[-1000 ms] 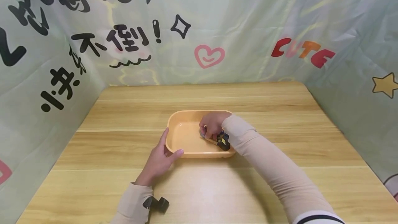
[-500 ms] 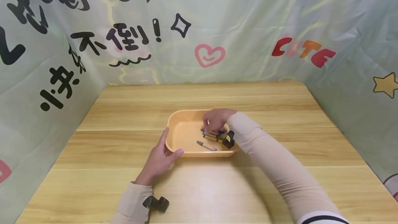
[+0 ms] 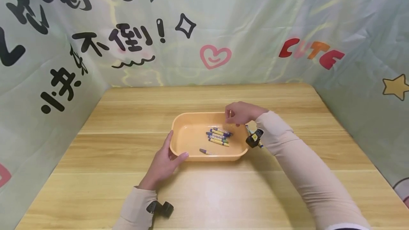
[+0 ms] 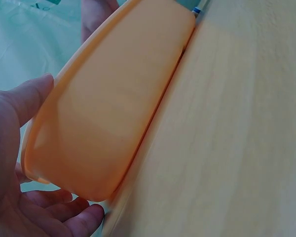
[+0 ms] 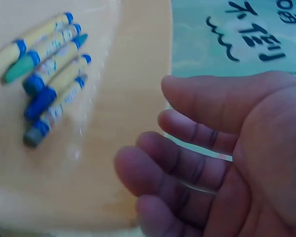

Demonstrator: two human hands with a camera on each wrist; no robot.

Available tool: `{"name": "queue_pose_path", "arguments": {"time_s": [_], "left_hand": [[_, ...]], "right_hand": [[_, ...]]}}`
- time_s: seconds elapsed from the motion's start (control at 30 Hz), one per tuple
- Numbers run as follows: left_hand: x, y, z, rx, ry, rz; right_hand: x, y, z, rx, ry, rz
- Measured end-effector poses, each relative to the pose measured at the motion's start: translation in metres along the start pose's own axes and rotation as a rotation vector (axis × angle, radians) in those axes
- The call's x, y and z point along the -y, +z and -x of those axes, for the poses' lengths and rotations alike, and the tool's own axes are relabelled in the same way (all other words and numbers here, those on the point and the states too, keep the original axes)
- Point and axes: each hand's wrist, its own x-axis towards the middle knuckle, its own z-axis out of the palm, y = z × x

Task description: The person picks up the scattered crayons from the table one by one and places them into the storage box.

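In the head view, my left hand point(image 3: 164, 168) holds an orange plastic tray point(image 3: 188, 159) at its near left corner. The left wrist view shows the thumb over the rim and several fingertips beneath the corner. A row of wax crayons point(image 3: 218, 137) lies side by side in the tray's right half. Apart from them, one crayon point(image 3: 206, 151) lies by the front wall, partly hidden by the rim. Above the far right rim, my right hand point(image 3: 243, 113) hangs with loosely bent fingers. In the right wrist view nothing is between its thumb and fingers point(image 5: 133, 170).
More crayons point(image 3: 247, 128) lie on the wooden table point(image 3: 127, 116) just right of the tray, partly covered by the right wrist camera point(image 3: 254, 138). Printed cloth point(image 3: 255, 45) stands along the table's back and sides. Another small camera point(image 3: 161, 209) sits on the left wrist.
My right hand has moved up and right, away from the crayons, uncovering the row. The lone crayon has shifted slightly left and nearer the front wall. My left hand stays on the tray.
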Motion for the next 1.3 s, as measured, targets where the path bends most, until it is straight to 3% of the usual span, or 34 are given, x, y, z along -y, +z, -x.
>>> {"name": "queue_pose_path", "arguments": {"time_s": [0.23, 0.37, 0.63, 0.97, 1.3], "left_hand": [[0.004, 0.000, -0.002, 0.000, -0.001, -0.014], [0.004, 0.000, -0.002, 0.000, 0.005, -0.015], [0.004, 0.000, -0.002, -0.004, -0.004, -0.017], [0.002, 0.000, -0.001, 0.001, 0.005, 0.001], [0.000, 0.000, 0.001, -0.001, -0.004, 0.016]], "right_hand": [[-0.025, -0.007, 0.019, -0.094, 0.028, -0.057], [-0.040, -0.005, 0.027, -0.103, 0.047, -0.065], [-0.061, 0.001, 0.036, -0.001, 0.103, -0.170], [-0.079, 0.015, 0.041, 0.140, 0.185, -0.182], [-0.086, 0.027, 0.041, 0.163, 0.247, -0.159]]}}
